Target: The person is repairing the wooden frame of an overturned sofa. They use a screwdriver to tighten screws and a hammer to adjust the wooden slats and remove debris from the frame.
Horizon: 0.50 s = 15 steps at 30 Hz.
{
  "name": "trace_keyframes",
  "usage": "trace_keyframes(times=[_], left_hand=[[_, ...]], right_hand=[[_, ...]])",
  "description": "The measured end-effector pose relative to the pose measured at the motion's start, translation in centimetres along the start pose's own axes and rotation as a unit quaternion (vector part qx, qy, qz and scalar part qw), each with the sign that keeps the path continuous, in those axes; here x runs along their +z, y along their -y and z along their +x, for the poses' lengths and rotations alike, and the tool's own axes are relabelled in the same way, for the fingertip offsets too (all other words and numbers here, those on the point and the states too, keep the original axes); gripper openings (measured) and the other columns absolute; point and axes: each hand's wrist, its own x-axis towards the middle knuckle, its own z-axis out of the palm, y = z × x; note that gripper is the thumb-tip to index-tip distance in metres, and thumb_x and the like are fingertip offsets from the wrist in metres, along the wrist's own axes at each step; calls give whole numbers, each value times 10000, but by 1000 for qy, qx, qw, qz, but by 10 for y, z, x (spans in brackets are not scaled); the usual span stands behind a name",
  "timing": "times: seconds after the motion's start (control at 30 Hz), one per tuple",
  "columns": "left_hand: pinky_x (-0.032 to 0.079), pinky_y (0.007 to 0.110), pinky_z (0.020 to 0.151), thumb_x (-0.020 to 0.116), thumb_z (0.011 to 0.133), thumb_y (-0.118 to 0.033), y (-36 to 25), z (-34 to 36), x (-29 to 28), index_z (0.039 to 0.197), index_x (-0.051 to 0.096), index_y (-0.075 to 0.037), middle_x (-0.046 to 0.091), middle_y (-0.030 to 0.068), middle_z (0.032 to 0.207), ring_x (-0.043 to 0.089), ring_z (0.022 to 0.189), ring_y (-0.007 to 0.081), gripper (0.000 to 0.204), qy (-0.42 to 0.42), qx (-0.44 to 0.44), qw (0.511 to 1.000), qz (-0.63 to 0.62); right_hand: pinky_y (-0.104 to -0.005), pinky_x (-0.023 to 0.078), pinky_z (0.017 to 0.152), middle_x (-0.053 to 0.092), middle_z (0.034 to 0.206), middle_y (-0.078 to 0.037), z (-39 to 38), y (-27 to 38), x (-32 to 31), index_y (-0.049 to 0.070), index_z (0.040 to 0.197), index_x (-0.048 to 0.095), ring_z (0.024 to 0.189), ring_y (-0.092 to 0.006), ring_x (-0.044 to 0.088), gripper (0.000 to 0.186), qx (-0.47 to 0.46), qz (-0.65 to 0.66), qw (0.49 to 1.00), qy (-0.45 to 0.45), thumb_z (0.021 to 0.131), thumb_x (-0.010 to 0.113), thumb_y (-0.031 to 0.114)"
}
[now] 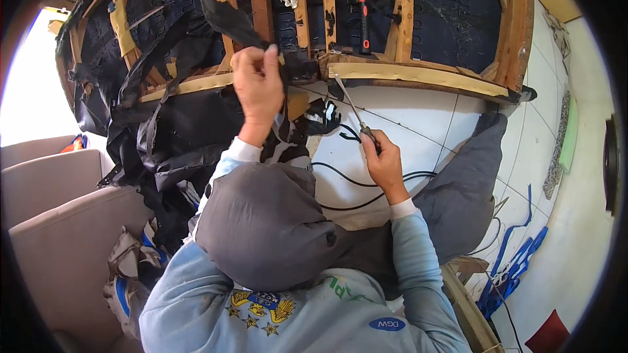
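Note:
My left hand (258, 85) is closed on a strip of torn black fabric (229, 21) at the near edge of an upturned wooden seat frame (260, 0). In my right hand (384, 163) is a screwdriver (352, 106) with a dark handle. Its shaft points up and left, and the tip is by the pale strip (418, 75) along the frame's edge; whether they touch I cannot tell. More black fabric (180, 124) hangs loose, left of my left hand. A hammer (364, 10) with a red and black handle lies across the frame beyond my right hand.
Grey upholstered seating (72, 235) stands at the left, beside a crumpled cloth (131, 274). A black cable (353, 208) runs over the white tiled floor (418, 114) near my legs. Blue straps (517, 268) and a dark red cushion-like piece (548, 333) are at the lower right.

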Motion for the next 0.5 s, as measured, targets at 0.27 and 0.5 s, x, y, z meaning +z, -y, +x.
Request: trace_keyframes(times=[0.27,0.5], left_hand=[[534,304,667,762,1075,-340,-24,-44,0,983,777,25,776,95,794,664,742,81,377,299,-203,929,-81],[527,254,768,710,1123,-346,-27,-58,21,1180,784,15,814,47,989,658,843,63,374,450,-378,773,-238]], right_hand=[[-300,448,557,654,727,-32,-2,-30,40,5,1078,696,587,-119,559,255,44,118,992,4,1121,693,256],[-235,423,471,647,768,2,-23,18,62,45,1098,672,576,-71,584,238,210,355,909,58,1120,711,279]])
